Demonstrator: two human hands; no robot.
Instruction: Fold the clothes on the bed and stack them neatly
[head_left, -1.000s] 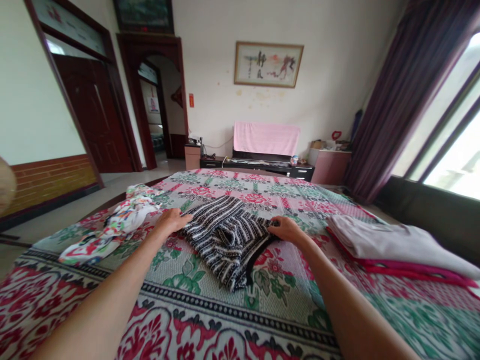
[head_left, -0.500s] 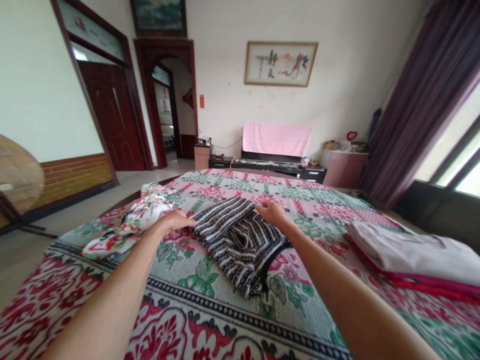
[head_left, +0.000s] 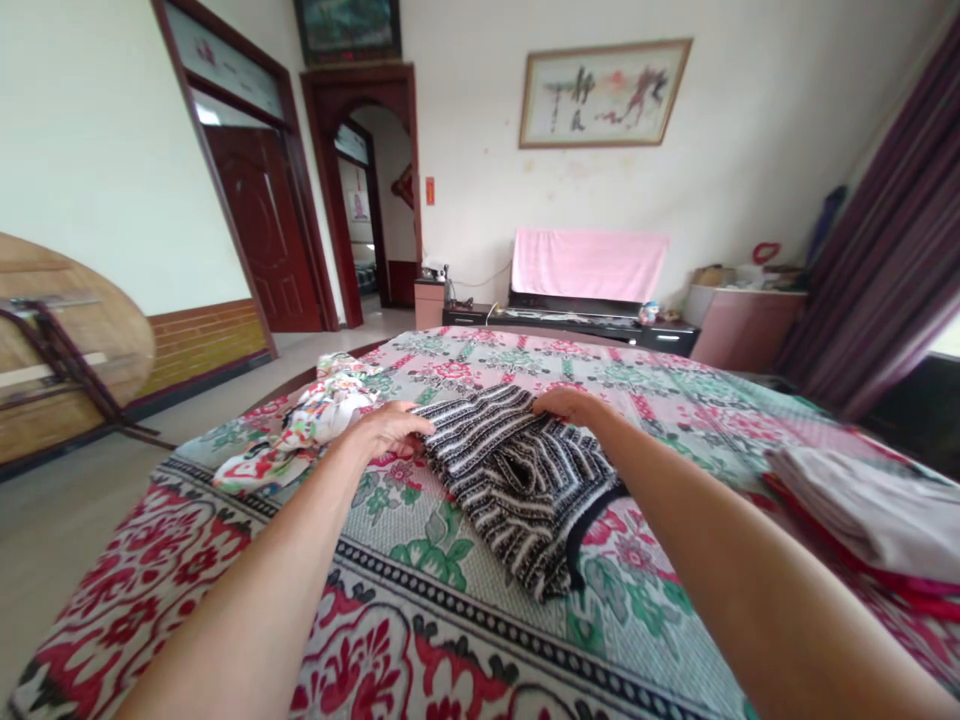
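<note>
A black-and-white striped knit sweater point(head_left: 517, 480), partly folded, lies on the flowered tablecloth point(head_left: 420, 630). My left hand point(head_left: 394, 428) pinches the sweater's left corner between thumb and fingers. At the far edge of the same garment, my right hand point(head_left: 571, 404) is closed on the fabric, its fingertips partly hidden. The dark neckband curves along the sweater's near right side. Just left of my left hand rests a crumpled white cloth with colourful print point(head_left: 300, 430).
A stack of folded clothes point(head_left: 874, 520), pale on top and red below, lies at the right. Beyond the table stands a low black cabinet point(head_left: 570, 325) beneath a pink cloth point(head_left: 589, 263). A round folded wooden table point(head_left: 82, 340) leans at the left.
The view has turned left, so everything sits further right. My right hand has gone from loosely touching the sweater's far edge to gripping it, and that edge appears slightly raised.
</note>
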